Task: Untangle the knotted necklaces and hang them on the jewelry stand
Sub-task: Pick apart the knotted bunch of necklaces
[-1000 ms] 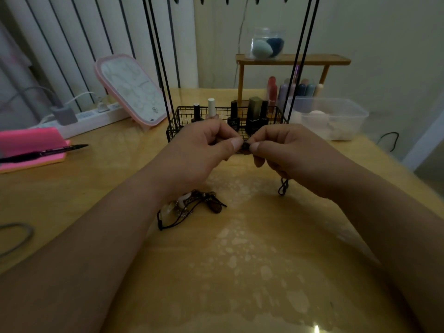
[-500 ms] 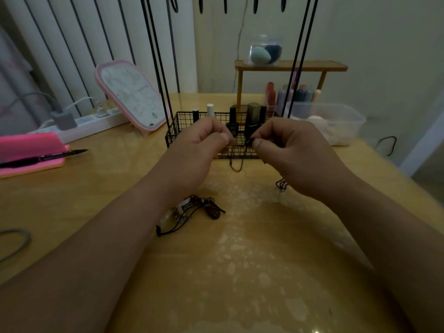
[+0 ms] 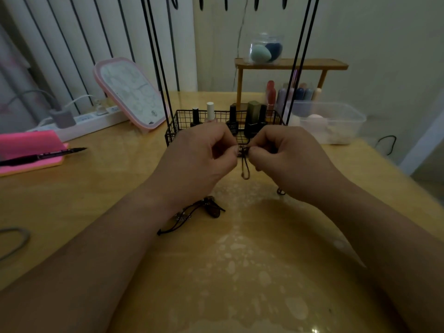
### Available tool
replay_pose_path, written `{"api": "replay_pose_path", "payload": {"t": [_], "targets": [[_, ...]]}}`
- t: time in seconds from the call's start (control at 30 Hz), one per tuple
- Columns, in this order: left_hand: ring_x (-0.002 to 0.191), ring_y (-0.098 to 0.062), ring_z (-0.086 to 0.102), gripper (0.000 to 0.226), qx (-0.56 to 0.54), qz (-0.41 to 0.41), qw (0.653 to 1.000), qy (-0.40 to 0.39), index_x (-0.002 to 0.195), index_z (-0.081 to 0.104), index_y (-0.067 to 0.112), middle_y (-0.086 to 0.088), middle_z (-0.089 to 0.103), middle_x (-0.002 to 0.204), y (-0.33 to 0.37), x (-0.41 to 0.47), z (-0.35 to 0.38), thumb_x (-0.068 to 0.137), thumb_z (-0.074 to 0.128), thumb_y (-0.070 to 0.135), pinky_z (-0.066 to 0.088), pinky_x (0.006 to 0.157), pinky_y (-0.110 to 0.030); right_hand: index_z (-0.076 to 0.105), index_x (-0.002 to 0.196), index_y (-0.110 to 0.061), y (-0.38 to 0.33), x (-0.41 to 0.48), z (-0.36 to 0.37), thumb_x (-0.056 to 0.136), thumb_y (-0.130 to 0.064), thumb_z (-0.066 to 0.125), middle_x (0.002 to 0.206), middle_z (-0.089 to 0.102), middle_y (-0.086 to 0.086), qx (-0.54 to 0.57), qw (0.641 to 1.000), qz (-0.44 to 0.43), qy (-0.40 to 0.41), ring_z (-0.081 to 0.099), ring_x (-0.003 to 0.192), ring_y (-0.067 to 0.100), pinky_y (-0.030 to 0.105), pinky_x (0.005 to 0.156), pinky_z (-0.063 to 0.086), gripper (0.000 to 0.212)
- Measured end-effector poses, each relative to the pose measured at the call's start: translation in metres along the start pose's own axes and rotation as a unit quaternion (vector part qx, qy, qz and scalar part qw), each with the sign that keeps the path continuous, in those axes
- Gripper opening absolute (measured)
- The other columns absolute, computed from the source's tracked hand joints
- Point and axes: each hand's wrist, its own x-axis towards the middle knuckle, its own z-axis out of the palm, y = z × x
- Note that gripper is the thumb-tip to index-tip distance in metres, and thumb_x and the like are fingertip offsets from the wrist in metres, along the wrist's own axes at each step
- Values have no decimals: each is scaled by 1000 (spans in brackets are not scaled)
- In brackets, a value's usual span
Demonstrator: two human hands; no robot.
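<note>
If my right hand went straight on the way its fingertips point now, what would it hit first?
Your right hand points sideways at your left hand, which pinches the same necklace cord. Past that cord it would probably meet the left hand first; the two seem level, though depth is unclear.

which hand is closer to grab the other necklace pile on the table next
Probably left: the left hand sits almost over the pile; the right hand is farther off. Both pinch the cord.
</note>
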Motion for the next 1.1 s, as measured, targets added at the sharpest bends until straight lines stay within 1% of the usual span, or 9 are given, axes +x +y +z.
{"api": "replay_pose_path", "payload": {"t": [0.17,0.27,0.4,0.57,0.7,0.77,0.87,0.97,1.1], "targets": [[109,-18,64,3,-61,-58,996,-2,96,63,22,-2,70,106,2,1,2,94,65,23,56,92,-34,73,90,-18,0,2,0,97,-18,65,69,69,-5,173,981,77,-32,55,56,-3,13,52,41,10],[92,-12,67,6,-74,-62,994,-43,105,64,23,2,69,101,3,1,2,99,66,23,58,80,-33,73,92,-19,-2,0,1,95,-23,68,69,68,-6,151,986,52,-40,56,58,-5,10,54,41,7],[101,-7,68,4,-51,-31,998,-35,103,69,21,9,70,96,4,2,-2,100,65,21,57,88,-27,73,92,-20,-1,0,0,95,-25,69,70,68,-7,133,989,48,-31,59,61,-5,9,54,41,8],[82,-14,69,5,-89,-65,994,-8,97,66,19,3,71,90,6,3,0,101,63,17,60,82,-45,73,89,-17,-1,1,0,95,-17,66,70,68,-5,150,987,54,-25,57,60,-2,12,55,43,9],[102,-31,67,3,-165,-118,979,10,94,66,18,-12,69,108,5,3,1,94,64,20,58,88,-57,72,90,-18,-3,0,1,96,-18,65,68,68,-5,172,982,68,-39,53,58,-1,18,58,42,10],[91,-33,65,4,-237,-153,959,9,91,67,18,-13,68,105,5,4,2,90,64,20,59,86,-51,71,89,-16,-3,0,1,97,-17,63,65,66,-5,194,976,87,-44,50,56,4,18,52,41,11],[69,-19,54,5,-371,-190,909,9,87,61,16,-8,62,95,7,6,2,83,60,18,50,73,-35,69,87,-14,-3,0,0,98,-15,61,63,62,-4,242,962,110,-53,45,55,8,19,48,37,14],[58,-13,50,3,-516,-212,830,5,85,53,14,-3,60,84,5,9,-3,83,54,12,46,63,-30,67,86,-14,-3,0,-1,99,-15,60,62,61,-4,249,961,109,-57,43,53,8,20,47,35,14],[51,-10,38,8,-637,-223,736,-53,93,54,16,1,48,76,2,9,-17,86,52,18,39,62,-27,67,86,-15,0,1,-1,99,-15,61,62,56,-5,241,964,94,-65,43,54,7,19,49,36,14]]}}
